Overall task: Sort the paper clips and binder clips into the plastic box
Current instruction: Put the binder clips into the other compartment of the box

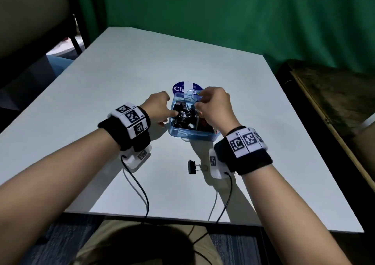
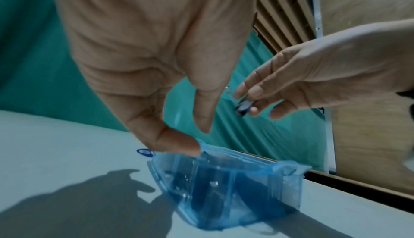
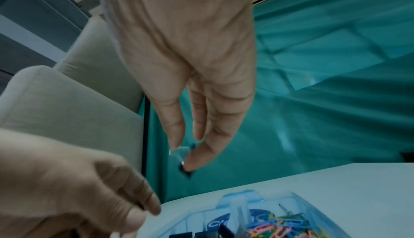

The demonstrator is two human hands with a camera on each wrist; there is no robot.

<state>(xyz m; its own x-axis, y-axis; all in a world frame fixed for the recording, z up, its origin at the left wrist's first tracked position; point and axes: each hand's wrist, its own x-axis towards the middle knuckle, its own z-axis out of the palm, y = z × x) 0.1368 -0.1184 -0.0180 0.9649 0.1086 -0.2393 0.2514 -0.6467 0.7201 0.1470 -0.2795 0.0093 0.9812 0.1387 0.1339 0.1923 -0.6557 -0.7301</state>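
Observation:
A clear blue plastic box [image 1: 183,135] stands mid-table, with black binder clips [image 1: 182,114] in its left compartment and coloured paper clips [image 3: 280,224] in another. My left hand [image 1: 170,118] holds the box's left rim, fingertips on the wall [image 2: 179,144] and the thumb over the binder clips. Above the box my right hand [image 1: 197,104] pinches a small dark binder clip [image 3: 186,168] between thumb and fingers; the left wrist view shows that clip [image 2: 243,108] too. One black binder clip [image 1: 191,166] lies on the table near me, just left of my right wrist.
The white table [image 1: 142,71] extends around the box. A blue round label [image 1: 180,89] shows just behind the box. A green curtain hangs behind the table, and a dark wooden bench [image 1: 324,102] stands at the right. Wrist-camera cables run off the near edge.

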